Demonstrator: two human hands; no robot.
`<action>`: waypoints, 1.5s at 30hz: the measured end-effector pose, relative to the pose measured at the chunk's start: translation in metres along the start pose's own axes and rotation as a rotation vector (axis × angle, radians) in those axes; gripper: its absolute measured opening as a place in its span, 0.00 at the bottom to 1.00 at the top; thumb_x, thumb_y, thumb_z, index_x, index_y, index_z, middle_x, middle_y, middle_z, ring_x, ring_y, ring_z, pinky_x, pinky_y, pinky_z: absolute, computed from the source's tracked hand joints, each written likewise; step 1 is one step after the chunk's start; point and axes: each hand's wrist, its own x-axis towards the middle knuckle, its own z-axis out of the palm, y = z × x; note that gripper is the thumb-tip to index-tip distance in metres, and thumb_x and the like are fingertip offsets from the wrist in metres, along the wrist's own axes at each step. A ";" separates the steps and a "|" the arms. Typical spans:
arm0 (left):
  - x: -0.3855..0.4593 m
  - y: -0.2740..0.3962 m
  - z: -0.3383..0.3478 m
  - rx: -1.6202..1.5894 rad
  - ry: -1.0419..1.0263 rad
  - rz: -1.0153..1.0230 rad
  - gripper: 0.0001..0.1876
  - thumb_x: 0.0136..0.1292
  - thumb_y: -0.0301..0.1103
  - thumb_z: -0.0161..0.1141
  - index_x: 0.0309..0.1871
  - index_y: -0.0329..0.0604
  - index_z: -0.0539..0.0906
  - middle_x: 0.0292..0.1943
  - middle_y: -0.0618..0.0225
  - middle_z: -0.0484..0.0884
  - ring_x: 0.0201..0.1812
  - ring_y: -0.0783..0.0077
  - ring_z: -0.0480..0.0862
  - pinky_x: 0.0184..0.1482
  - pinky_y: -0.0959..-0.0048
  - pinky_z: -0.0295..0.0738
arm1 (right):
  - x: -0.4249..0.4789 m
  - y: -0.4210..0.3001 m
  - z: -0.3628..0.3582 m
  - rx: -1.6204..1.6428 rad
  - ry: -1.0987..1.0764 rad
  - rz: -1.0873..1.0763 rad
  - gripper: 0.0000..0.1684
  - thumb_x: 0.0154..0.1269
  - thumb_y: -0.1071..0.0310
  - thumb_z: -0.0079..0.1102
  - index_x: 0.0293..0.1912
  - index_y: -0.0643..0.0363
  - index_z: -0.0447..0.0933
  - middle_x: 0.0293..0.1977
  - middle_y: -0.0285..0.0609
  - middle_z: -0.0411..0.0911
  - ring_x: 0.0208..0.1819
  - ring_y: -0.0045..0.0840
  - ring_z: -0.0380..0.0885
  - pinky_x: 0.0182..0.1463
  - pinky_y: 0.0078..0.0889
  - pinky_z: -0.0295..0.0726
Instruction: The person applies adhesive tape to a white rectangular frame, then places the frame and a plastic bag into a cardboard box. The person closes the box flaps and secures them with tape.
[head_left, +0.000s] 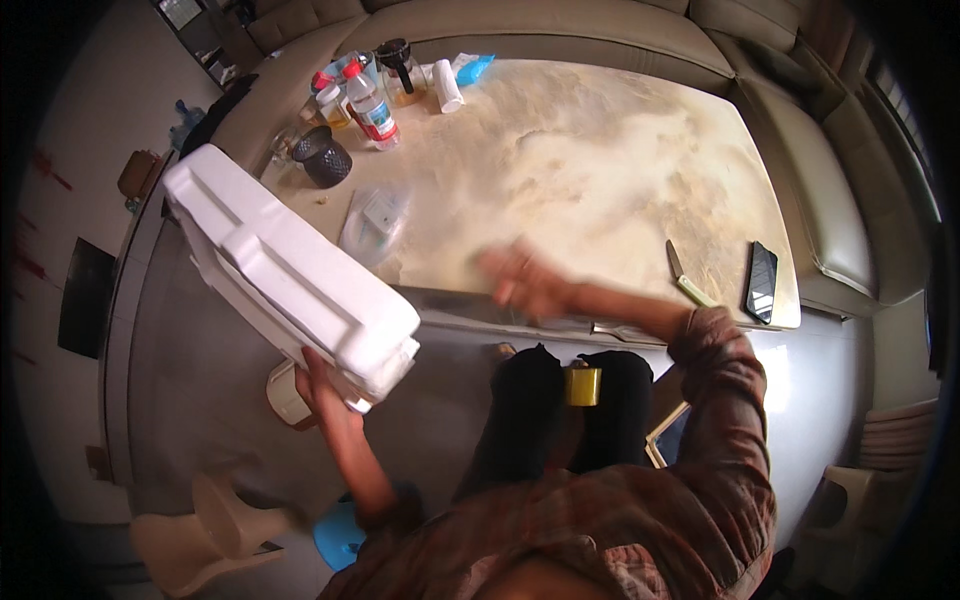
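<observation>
My left hand (326, 390) grips the lower end of a large white foam packing piece (292, 270), which is held tilted beside the table's left front corner. Other white packing layers show along its underside. Blurred, my right hand (525, 281) is over the front edge of the marble-patterned table (585, 180), its fingers apart and nothing in them. A clear plastic bag (375, 217) with small things inside lies on the table near the foam. Towards the right front are a folding knife (686, 274) with its blade out and a black smartphone (761, 281).
At the table's back left stand a plastic bottle (371, 105), a black mesh cup (324, 157), a glass jug (405, 75) and a white roll (448, 86). A yellow tape roll (583, 385) is between my knees. Beige chairs (202, 525) and a blue stool (339, 534) are at lower left.
</observation>
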 end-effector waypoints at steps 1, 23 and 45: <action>0.000 0.003 0.004 -0.012 -0.010 0.021 0.34 0.75 0.49 0.55 0.73 0.31 0.62 0.68 0.51 0.69 0.66 0.58 0.72 0.65 0.60 0.70 | 0.002 -0.056 0.016 0.213 -0.184 -0.098 0.37 0.76 0.49 0.41 0.77 0.52 0.51 0.76 0.49 0.53 0.75 0.40 0.55 0.76 0.50 0.55; -0.119 -0.071 0.194 0.451 -0.300 0.586 0.21 0.74 0.33 0.51 0.58 0.21 0.63 0.48 0.37 0.72 0.49 0.43 0.75 0.53 0.53 0.69 | -0.085 -0.181 0.048 1.083 1.187 0.428 0.29 0.79 0.57 0.48 0.69 0.66 0.58 0.61 0.47 0.68 0.61 0.29 0.67 0.66 0.31 0.65; -0.020 -0.034 0.151 0.464 -0.383 0.212 0.30 0.73 0.54 0.52 0.59 0.30 0.78 0.48 0.49 0.84 0.52 0.57 0.82 0.57 0.64 0.72 | -0.194 -0.110 -0.016 0.534 1.036 0.921 0.35 0.75 0.38 0.46 0.34 0.64 0.76 0.26 0.31 0.69 0.30 0.16 0.63 0.32 0.26 0.61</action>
